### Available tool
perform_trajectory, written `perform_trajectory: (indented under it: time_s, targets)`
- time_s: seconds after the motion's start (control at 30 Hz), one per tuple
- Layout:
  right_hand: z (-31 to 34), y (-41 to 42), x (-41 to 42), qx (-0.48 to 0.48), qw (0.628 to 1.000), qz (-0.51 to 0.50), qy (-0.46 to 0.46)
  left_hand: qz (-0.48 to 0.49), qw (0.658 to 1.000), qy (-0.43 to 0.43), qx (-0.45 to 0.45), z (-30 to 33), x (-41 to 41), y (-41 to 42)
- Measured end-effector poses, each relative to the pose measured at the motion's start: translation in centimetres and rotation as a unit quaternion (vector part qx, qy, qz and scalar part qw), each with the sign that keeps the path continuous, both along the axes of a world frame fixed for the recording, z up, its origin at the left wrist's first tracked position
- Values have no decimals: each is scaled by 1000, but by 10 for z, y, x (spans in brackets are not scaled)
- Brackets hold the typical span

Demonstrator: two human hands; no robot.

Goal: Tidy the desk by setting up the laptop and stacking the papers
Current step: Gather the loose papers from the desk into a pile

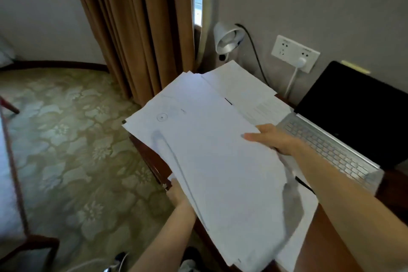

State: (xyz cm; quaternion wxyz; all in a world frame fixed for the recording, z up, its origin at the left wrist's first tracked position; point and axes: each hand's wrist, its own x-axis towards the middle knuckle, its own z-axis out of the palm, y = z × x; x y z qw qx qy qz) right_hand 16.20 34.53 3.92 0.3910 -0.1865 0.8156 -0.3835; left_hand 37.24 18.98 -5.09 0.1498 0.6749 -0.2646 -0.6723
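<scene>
A loose sheaf of white papers point(212, 157) hangs over the left end of the dark wooden desk point(326, 243), its sheets fanned and uneven. My left hand point(177, 194) grips the sheaf's near left edge from below, mostly hidden under the paper. My right hand point(273, 139) pinches its right edge, thumb on top. More sheets point(262, 104) lie flat on the desk behind. The silver laptop point(331, 146) stands open at the right, its screen point(357, 112) black.
A white desk lamp point(227, 40) with a black cable stands at the desk's back. A wall socket point(294, 52) holds a white plug and cord. Brown curtains point(136, 24) hang left of the desk, over patterned carpet point(66, 139). A chair frame point(13, 161) sits far left.
</scene>
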Motion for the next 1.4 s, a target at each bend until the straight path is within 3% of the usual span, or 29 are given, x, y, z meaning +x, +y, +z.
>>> perform_trajectory:
  time_s: [0.13, 0.27, 0.57, 0.7, 0.8, 0.9, 0.97, 1.03, 1.2, 1.33, 1.4]
  targets:
    - [-64, 12, 8, 216, 974, 52, 53, 13, 997, 46, 61, -4, 10, 10]
    - [-88, 16, 16, 285, 932, 89, 208, -7, 1000, -16, 5, -8, 3, 19]
    - [-87, 25, 21, 258, 952, -11, 164, -182, 983, -16, 11, 3, -27, 58]
    - [-87, 47, 21, 204, 973, -95, 58, -265, 962, -13, 66, -8, -14, 56]
    - [-79, 66, 28, 120, 990, -73, -31, -346, 937, -36, 21, -14, -6, 43]
    - [-64, 80, 33, 123, 991, -47, 2, -299, 951, -50, -54, -15, -10, 6]
    - [-52, 87, 34, 122, 991, -45, 11, -196, 980, 14, -9, -10, -18, -26]
    - [-36, 92, 38, 118, 992, -35, 1, -142, 988, 52, 20, -3, -30, -55]
    - [8, 95, 42, 113, 993, -3, -23, -139, 990, 24, 7, -3, -58, -93]
    - [35, 102, 36, 88, 993, -79, -2, -185, 982, 38, -25, -20, -62, -117]
    - [41, 99, 29, 65, 989, -129, 11, -223, 973, -9, -59, -22, -64, -123]
